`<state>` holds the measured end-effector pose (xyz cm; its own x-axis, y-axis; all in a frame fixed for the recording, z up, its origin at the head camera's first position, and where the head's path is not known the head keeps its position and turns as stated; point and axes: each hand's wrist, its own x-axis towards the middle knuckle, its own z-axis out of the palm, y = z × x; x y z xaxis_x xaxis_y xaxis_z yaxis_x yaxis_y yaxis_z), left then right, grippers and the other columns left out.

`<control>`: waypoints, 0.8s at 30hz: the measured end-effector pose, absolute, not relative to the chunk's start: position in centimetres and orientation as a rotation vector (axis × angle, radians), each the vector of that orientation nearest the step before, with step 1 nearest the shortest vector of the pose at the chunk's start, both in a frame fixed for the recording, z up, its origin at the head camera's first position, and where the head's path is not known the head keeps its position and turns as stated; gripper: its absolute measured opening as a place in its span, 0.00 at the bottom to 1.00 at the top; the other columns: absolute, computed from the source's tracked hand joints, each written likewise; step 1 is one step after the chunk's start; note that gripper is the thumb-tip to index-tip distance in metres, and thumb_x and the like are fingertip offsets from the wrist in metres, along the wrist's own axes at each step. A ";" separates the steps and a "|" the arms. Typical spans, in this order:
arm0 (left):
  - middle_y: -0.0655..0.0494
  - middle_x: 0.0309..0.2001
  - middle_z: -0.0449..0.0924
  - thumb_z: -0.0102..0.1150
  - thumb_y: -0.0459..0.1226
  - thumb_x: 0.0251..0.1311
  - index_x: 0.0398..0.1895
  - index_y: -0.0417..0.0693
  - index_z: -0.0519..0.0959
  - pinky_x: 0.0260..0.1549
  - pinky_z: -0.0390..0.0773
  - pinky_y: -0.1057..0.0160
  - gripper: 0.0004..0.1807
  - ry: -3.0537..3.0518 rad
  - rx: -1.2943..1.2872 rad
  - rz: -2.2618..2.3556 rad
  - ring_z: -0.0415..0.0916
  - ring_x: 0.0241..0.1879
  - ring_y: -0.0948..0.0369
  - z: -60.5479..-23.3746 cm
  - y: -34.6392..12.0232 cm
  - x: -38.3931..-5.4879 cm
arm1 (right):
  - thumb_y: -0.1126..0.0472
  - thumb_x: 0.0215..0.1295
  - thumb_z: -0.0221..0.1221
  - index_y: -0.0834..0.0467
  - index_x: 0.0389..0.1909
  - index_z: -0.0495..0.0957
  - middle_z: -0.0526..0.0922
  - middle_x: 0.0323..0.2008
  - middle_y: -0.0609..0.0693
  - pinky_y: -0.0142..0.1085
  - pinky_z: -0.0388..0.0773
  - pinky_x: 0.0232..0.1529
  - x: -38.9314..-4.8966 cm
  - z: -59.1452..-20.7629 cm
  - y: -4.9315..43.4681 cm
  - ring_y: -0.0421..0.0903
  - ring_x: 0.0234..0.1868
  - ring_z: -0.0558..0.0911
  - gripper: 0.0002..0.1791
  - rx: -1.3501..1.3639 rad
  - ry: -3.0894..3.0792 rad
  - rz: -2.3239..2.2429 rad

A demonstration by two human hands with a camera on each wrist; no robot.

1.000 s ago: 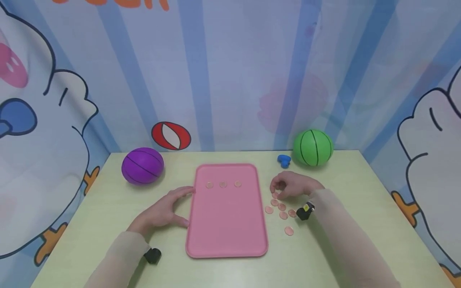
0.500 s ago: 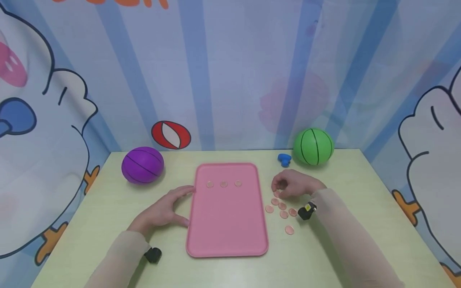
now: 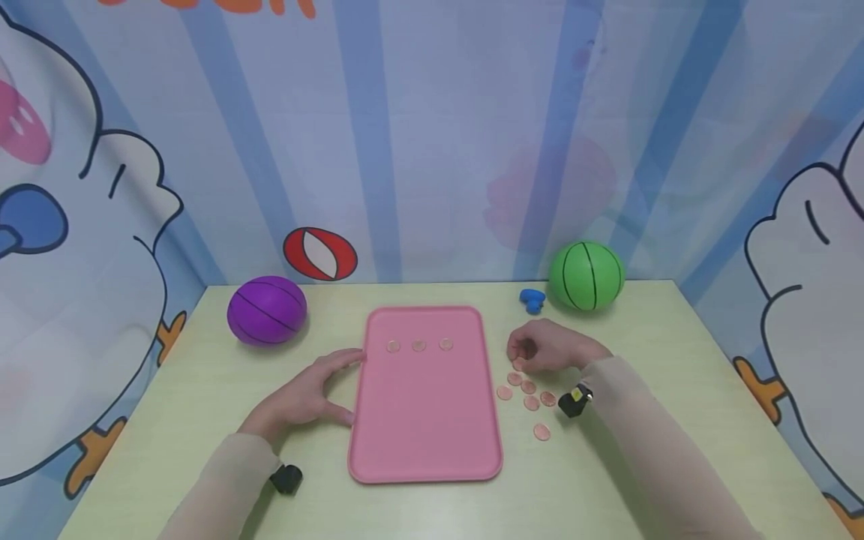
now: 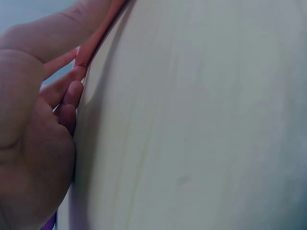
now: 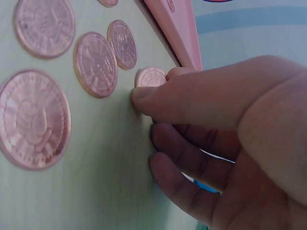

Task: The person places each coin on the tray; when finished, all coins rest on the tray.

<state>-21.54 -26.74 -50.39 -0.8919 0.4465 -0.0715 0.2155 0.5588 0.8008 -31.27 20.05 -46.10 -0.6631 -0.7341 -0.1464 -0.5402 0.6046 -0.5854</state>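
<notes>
Beside pink tray (image 3: pixel 425 427), coin (image 5: pixel 150 77) pinched between thumb (image 5: pixel 196 96) and curled fingers (image 5: pixel 192 155) of right hand (image 3: pixel 552 345); left hand (image 3: pixel 302 394), fingers spread, touching tray.

A blue-striped backdrop (image 3: pixel 432 150) hung behind the pale wood-grained table (image 3: pixel 432 514) and along its sides. A white cartoon figure (image 3: pixel 74 322) stood printed at left, a second figure (image 3: pixel 820 300) at right, orange lettering (image 3: pixel 239 4) at the top edge, a red-and-white oval (image 3: pixel 320 253) low down; the light was soft
</notes>
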 end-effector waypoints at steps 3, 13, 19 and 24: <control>0.52 0.83 0.57 0.87 0.50 0.40 0.82 0.59 0.63 0.77 0.45 0.29 0.62 2.537 0.563 1.236 0.47 0.82 0.43 -50.4 -26.7 -21.6 | 0.72 0.61 0.67 0.54 0.34 0.84 0.82 0.32 0.45 0.34 0.79 0.41 -31.3 -46.2 20.2 0.43 0.37 0.78 0.09 -1.030 2.468 -0.722; 0.50 0.82 0.57 0.86 0.49 0.42 0.82 0.57 0.63 0.77 0.46 0.28 0.60 2.557 0.587 1.218 0.49 0.81 0.41 -50.5 -26.7 -21.6 | 0.72 0.63 0.66 0.53 0.38 0.86 0.86 0.37 0.45 0.37 0.82 0.47 -31.4 -46.1 20.9 0.44 0.40 0.80 0.11 -1.010 2.425 -0.787; 0.52 0.82 0.57 0.87 0.50 0.41 0.82 0.59 0.64 0.77 0.46 0.29 0.61 2.551 0.568 1.215 0.49 0.82 0.42 -50.5 -26.8 -21.6 | 0.70 0.64 0.67 0.52 0.45 0.89 0.88 0.40 0.43 0.40 0.83 0.53 -31.7 -46.6 21.3 0.42 0.43 0.83 0.13 -0.962 2.409 -0.821; 0.54 0.82 0.57 0.87 0.50 0.40 0.81 0.60 0.64 0.78 0.46 0.30 0.61 2.547 0.565 1.222 0.48 0.82 0.44 -50.6 -26.9 -21.7 | 0.68 0.64 0.68 0.54 0.49 0.90 0.90 0.43 0.43 0.40 0.84 0.54 -31.6 -46.6 21.4 0.41 0.44 0.85 0.14 -0.949 2.434 -0.799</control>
<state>-21.72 -26.85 -50.60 -0.8903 0.4508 -0.0646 0.2317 0.5706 0.7878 -31.61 21.45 -46.58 -0.6862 -0.7096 -0.1599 -0.4766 0.6047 -0.6381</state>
